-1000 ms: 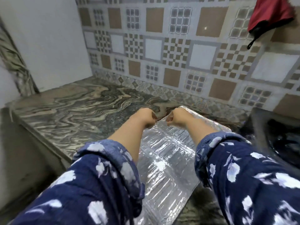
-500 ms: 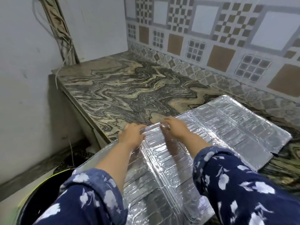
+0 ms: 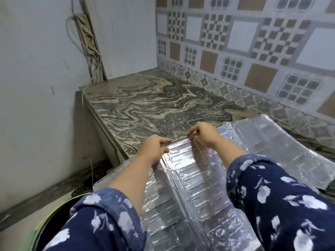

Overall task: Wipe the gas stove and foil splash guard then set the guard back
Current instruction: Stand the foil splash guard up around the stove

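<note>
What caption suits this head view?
Both hands, left hand and right hand, pinch the foil splash guard on the marble counter.

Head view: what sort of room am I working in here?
Most likely a home kitchen: a swirled grey-and-tan stone countertop runs beneath a patterned brown-and-white tiled backsplash, and both hands hold a silver embossed foil splash guard lying on it. No stove is in view.

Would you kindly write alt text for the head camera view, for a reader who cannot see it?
Two hands, left hand and right hand, pinch the far edge of a ridged foil splash guard lying partly on a swirl-patterned stone countertop. Patterned wall tiles run behind it.
</note>
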A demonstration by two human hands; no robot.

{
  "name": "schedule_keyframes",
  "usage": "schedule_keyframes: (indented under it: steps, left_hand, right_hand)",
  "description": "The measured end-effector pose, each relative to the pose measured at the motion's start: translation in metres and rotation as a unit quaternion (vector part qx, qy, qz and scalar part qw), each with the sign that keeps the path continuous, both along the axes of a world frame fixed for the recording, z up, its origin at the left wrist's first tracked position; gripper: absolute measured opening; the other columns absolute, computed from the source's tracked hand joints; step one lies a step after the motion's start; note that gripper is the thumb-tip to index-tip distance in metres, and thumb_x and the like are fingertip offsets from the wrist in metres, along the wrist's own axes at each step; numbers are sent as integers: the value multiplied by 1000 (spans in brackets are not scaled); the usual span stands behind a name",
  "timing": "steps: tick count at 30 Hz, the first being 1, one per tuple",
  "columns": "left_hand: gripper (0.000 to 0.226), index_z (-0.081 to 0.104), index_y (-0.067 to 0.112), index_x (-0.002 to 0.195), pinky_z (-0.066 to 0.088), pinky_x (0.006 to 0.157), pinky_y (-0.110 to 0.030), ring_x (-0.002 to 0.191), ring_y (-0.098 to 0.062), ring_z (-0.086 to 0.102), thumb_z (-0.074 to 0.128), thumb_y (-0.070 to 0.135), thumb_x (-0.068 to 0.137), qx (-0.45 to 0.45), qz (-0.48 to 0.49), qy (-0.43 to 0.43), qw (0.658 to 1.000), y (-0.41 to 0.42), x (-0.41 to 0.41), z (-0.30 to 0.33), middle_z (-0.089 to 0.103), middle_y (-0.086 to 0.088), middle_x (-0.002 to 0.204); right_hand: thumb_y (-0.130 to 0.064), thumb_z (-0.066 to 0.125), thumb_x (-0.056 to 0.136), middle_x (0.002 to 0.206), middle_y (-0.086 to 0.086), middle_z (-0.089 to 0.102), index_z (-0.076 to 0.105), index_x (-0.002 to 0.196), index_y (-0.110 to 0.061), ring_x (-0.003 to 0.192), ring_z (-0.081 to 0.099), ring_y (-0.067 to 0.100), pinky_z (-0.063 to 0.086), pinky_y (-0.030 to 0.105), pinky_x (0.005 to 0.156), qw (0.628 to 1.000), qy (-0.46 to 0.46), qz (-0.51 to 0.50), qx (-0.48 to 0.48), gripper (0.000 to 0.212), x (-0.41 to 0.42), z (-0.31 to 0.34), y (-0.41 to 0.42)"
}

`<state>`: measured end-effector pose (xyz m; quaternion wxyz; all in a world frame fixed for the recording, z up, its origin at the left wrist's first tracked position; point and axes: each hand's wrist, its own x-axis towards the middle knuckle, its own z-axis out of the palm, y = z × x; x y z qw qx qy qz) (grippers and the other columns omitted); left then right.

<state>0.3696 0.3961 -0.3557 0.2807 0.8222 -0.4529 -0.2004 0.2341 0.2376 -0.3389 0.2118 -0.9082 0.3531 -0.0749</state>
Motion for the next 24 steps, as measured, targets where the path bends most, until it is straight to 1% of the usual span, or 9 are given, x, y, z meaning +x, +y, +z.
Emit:
schedule_keyframes:
  steps: [3, 5, 8, 10, 13, 16, 19, 21, 24]
  left_hand:
    - [37, 67, 33, 117, 41, 87, -27, 109, -18, 57, 72, 22, 82, -33, -10, -40, 999, -3, 8, 45, 65, 3, 118]
    - [35, 68, 34, 114, 41, 82, -26, 105, -16, 57, 72, 23, 82, -55, -1, -69, 996, -4, 13, 74, 65, 5, 112]
    - [32, 72, 42, 97, 47, 76, -26, 92, -8, 61, 66, 13, 85, -94, 34, -89, 991, -3, 22, 113, 68, 14, 92]
    - [43, 72, 45, 86, 52, 83, -31, 95, -11, 63, 57, 5, 83, -122, 50, -116, 984, -1, 27, 134, 71, 15, 97]
    - [46, 73, 41, 98, 50, 92, -38, 105, -18, 60, 55, 2, 83, -141, 60, -179, 972, 8, 31, 154, 69, 10, 110]
    - [40, 73, 45, 93, 52, 87, -36, 103, -20, 62, 59, 9, 84, -162, 85, -191, 964, 12, 44, 158, 72, 12, 106]
    - [44, 71, 48, 98, 51, 90, -38, 105, -25, 61, 55, 9, 86, -149, 83, -217, 961, 13, 46, 159, 71, 10, 113]
    - [46, 70, 48, 100, 50, 91, -38, 107, -27, 59, 52, 8, 87, -141, 84, -233, 959, 12, 46, 160, 69, 8, 117]
    - [42, 71, 45, 102, 48, 89, -34, 107, -29, 58, 50, 11, 90, -137, 97, -252, 953, 10, 45, 163, 69, 6, 118]
  right_hand:
    - [-26, 68, 86, 100, -1, 68, 76, 96, -29, 97, 62, 22, 46, 31, 81, 999, -27, -2, -39, 13, 5, 35, -3]
    - [-27, 69, 85, 96, -3, 66, 76, 94, -30, 96, 61, 23, 47, 33, 83, 996, -62, -1, -59, 12, 9, 59, -3]
    - [-23, 69, 85, 93, -3, 69, 77, 92, -31, 92, 63, 21, 50, 36, 86, 990, -118, -1, -76, 14, 13, 95, -2]
    - [-22, 68, 85, 90, -2, 73, 76, 90, -34, 88, 66, 18, 52, 36, 85, 987, -137, 2, -82, 16, 11, 116, -2]
    - [-23, 68, 85, 95, -4, 74, 75, 92, -39, 93, 66, 17, 51, 32, 84, 986, -125, -24, -103, 19, -4, 139, -8]
    - [-20, 68, 84, 98, -7, 75, 74, 96, -41, 96, 66, 13, 49, 31, 90, 984, -114, -79, -115, 25, -25, 146, -16]
    - [-10, 68, 83, 95, -7, 76, 76, 90, -39, 79, 64, 3, 46, 22, 77, 978, -159, -110, -84, 31, -31, 143, -21]
    - [-8, 70, 82, 94, -6, 76, 77, 87, -36, 77, 63, 2, 47, 21, 74, 974, -183, -118, -64, 29, -30, 142, -20]
    - [-7, 73, 79, 88, -7, 76, 75, 80, -38, 85, 67, 4, 52, 24, 84, 970, -212, -113, -38, 31, -28, 147, -17]
